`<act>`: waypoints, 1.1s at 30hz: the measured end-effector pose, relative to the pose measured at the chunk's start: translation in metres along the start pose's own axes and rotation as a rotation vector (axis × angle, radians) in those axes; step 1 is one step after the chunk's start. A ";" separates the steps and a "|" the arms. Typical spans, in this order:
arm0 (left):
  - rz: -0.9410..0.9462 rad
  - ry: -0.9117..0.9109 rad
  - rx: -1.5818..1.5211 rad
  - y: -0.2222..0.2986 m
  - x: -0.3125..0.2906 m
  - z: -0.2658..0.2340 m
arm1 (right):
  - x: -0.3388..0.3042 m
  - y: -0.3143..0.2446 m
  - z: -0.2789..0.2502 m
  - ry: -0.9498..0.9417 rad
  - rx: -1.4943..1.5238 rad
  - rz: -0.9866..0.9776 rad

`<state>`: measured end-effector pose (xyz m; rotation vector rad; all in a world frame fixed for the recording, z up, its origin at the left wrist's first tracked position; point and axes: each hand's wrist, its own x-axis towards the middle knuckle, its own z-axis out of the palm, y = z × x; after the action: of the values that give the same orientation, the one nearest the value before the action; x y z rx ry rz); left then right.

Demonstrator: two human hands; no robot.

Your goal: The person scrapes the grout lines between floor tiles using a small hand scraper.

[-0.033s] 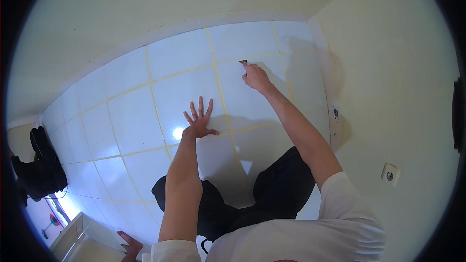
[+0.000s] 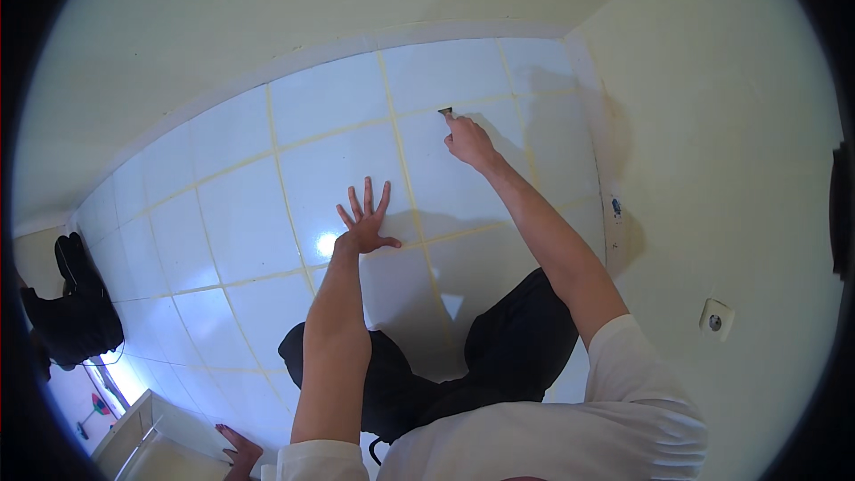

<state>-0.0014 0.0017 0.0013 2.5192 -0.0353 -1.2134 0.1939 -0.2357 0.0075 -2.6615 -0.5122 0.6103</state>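
Note:
My left hand (image 2: 363, 224) lies flat on the white tiled floor (image 2: 338, 156), its fingers spread, beside a yellowish grout line. It holds nothing. Farther out and to the right, my right hand (image 2: 469, 140) is closed around a small scraper (image 2: 446, 110). Only the scraper's dark, wedge-shaped blade shows; its handle is hidden in my fingers. The blade is at the grout line (image 2: 481, 103) that runs crosswise between two tiles.
A pale wall (image 2: 312, 0) bounds the floor ahead, and another with a power socket (image 2: 715, 321) rises at the right. Black padded furniture (image 2: 76, 312) stands far left. A whitish piece of furniture (image 2: 169, 441) and a bare foot (image 2: 239, 445) are at lower left.

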 end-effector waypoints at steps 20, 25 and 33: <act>0.008 -0.003 0.003 0.005 0.006 0.000 | 0.002 0.009 0.006 0.114 -0.014 0.001; -0.003 -0.014 0.005 0.001 0.004 0.002 | 0.002 -0.003 -0.003 -0.041 -0.046 0.031; 0.000 -0.006 0.007 0.003 0.003 0.000 | 0.000 -0.003 -0.009 0.013 -0.039 0.018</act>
<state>0.0006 -0.0017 -0.0001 2.5215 -0.0412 -1.2221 0.1975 -0.2359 0.0163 -2.7075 -0.5013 0.5939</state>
